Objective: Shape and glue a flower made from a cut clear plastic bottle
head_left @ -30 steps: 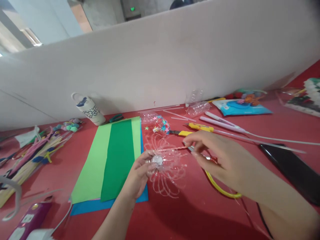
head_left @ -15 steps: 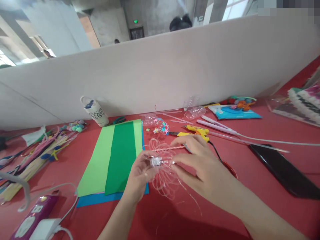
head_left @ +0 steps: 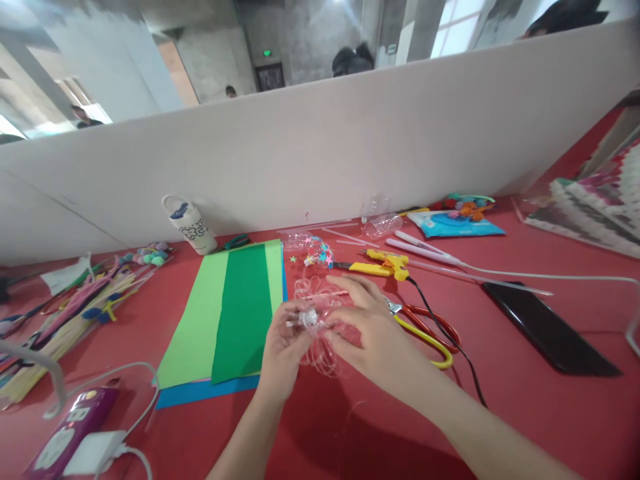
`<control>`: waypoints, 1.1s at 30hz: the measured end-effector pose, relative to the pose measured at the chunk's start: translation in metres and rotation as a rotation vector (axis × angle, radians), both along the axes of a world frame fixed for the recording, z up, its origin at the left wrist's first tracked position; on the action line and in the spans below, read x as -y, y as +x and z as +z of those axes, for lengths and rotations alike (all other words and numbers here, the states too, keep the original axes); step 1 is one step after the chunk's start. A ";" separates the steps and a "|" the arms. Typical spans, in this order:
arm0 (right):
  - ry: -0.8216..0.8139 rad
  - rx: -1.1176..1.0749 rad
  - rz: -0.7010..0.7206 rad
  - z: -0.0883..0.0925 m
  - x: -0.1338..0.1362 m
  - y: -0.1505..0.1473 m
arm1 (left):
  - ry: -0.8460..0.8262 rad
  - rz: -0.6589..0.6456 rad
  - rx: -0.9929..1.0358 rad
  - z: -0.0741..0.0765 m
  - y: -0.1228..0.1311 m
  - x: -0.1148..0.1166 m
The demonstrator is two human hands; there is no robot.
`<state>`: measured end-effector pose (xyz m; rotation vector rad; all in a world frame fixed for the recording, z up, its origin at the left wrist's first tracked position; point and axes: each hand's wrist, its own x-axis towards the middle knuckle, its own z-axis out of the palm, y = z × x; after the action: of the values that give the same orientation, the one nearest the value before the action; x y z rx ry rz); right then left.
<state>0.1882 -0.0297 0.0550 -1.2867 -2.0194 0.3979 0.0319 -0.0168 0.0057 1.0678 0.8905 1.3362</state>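
Note:
My left hand (head_left: 286,347) is closed around the whitish bottle-neck-like middle of a clear looped plastic piece (head_left: 309,319), its fingers wrapped about one side. Thin transparent loops (head_left: 320,363) fan out above and below that middle. From the right, my right hand (head_left: 357,320) pinches at the loops close to the middle; its fingertips partly hide what they grip. A thin reddish twisted strand (head_left: 336,294) runs behind the loops to my right fingers. Scissors (head_left: 434,333) with red and yellow handles lie beside my right wrist.
Green paper sheets (head_left: 243,313) lie left of my hands. A yellow glue gun (head_left: 395,261), a utility knife (head_left: 367,269), star confetti in clear plastic (head_left: 320,252), a hair straightener (head_left: 425,249) and a black phone (head_left: 547,327) lie right and behind. A cup (head_left: 193,227) stands by the white partition (head_left: 280,160).
My right hand has moved left, nearer the neck, uncovering the scissors. The looped piece has shifted slightly left and turned in my hands. The camera view has shifted a little.

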 end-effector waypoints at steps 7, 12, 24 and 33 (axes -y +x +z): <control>-0.104 -0.085 0.063 0.002 0.003 0.003 | -0.007 -0.059 0.058 -0.005 0.001 0.003; -0.130 -0.078 0.081 -0.002 0.001 0.005 | -0.064 -0.054 0.055 -0.004 0.001 0.004; -0.050 0.028 0.034 0.005 0.003 0.007 | -0.145 -0.087 0.061 -0.005 0.003 0.002; 0.073 0.169 -0.006 0.012 0.009 0.009 | -0.232 -0.130 0.177 -0.007 0.001 0.003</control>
<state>0.1975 -0.0389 0.0666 -1.3189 -2.1486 0.2171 0.0332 -0.0194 -0.0014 0.8014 0.8078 1.1679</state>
